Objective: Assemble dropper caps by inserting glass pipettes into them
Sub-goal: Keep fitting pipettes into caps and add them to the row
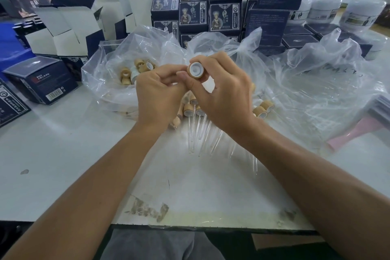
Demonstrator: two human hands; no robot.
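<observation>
Dropper cap (195,69), wood-coloured collar, white inside, pinched in right hand (219,95).
Its open end faces the camera; left hand (158,93) fingers curl beside it, contents hidden.

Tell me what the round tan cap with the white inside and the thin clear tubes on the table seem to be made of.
The round tan cap looks like wood or bamboo, matte, with a faint grain; a printed finish is possible. Its white inside looks like smooth plastic or rubber. The thin clear tubes look like glass: transparent, glossy, with bright highlights.
</observation>
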